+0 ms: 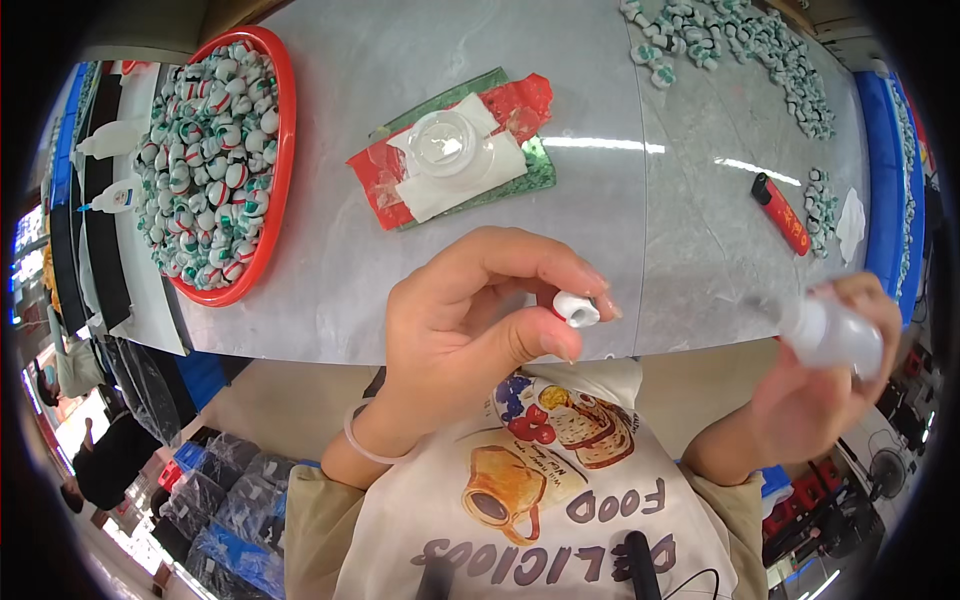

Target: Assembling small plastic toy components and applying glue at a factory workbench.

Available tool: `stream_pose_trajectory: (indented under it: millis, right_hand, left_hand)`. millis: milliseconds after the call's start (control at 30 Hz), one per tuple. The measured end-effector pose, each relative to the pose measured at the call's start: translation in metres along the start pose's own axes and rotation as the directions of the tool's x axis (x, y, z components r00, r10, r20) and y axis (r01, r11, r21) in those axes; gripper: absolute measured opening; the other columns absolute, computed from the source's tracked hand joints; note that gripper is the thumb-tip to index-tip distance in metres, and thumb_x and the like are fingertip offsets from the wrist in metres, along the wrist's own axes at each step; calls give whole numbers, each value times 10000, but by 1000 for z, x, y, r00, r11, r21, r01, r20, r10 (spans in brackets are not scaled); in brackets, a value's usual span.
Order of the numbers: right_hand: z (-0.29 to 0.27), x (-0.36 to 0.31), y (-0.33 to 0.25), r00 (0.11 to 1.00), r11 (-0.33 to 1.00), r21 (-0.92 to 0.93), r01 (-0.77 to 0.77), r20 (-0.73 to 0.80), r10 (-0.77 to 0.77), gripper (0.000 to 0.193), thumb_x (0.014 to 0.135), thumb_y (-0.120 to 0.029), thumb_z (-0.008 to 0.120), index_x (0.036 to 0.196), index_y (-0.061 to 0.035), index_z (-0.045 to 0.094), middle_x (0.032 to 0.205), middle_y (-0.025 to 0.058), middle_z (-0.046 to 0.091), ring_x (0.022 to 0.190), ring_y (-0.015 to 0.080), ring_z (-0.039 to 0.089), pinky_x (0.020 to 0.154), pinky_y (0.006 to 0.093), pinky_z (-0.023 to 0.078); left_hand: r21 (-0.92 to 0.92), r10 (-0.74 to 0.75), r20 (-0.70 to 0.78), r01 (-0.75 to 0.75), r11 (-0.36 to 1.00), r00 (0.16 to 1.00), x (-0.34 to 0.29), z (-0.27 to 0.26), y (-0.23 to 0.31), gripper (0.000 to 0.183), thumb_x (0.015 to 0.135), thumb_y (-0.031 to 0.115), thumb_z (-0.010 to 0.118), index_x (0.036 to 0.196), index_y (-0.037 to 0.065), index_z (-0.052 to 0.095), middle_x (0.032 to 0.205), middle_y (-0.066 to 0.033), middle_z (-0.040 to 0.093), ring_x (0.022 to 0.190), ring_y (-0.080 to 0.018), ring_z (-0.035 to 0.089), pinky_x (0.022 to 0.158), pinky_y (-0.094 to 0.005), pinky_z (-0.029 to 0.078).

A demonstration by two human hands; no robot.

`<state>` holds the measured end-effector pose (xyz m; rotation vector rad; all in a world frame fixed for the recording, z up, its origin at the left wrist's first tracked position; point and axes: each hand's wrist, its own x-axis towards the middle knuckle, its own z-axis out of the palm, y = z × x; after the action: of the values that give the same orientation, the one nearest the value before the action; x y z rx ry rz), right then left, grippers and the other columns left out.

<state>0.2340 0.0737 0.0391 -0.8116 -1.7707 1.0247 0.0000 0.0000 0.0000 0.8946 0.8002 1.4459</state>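
Across the glossy grey tabletop (340, 70), head view: seam right of centre, light streaks; red-rimmed tray (286, 150) at left, heaped with white-green-red pieces (205, 150); mid-table, clear round dish (443, 145) on white paper (420, 197), red sheet (525, 105) and green pad (541, 172) beneath; loose pieces (690, 35) at far right, red-black tool (780, 214) and white scrap (851, 228) nearer; blue bin (885, 180) past the right edge; from where I stand, left hand (460, 310) pinches small white piece (577, 310) between thumb and fingertips, over the near edge area; right hand (815, 400) curled round translucent bottle (840, 338), both blurred, nozzle toward the piece, well apart; wrapped bundles (240, 500) and dark-clad person (112, 460) lower left; fan (887, 470) lower right.
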Motion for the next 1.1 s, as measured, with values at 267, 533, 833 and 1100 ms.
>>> stream_pose_trajectory:
  millis: [267,533,833,1100]
  right_hand:
    - [63,40,29,999,995,-94,-30,-23,28,375,643,72,640,978,8,484,916,108,591,808,169,556,686,245,441]
    - [38,69,32,981,954,-296,-50,164,103,271,666,101,571,917,0,577,934,71,598,804,140,557,738,258,451]
    - [34,100,56,975,788,-599,142,220,-8,241,684,60,564,915,-6,590,853,74,603,682,162,561,649,229,437]
    - [22,80,33,1000,948,-317,5,-8,-8,139,733,43,573,871,45,587,890,64,587,732,91,524,638,207,423]
  left_hand:
    - [106,-87,-291,122,987,953,1,16,4,424,714,333,688,890,3,487,785,-91,561,698,-173,589,529,-222,445]
    - [111,-83,-252,115,987,964,2,14,3,420,714,339,686,884,9,491,778,-92,562,689,-171,583,532,-221,438]
    - [-29,-40,-70,38,999,997,1,2,0,242,786,72,618,966,-54,516,916,-126,567,827,-213,584,737,-320,457]
    - [-22,-5,-64,4,1000,998,-2,-1,-1,258,793,82,614,983,-55,506,918,-122,564,818,-208,587,729,-307,459]
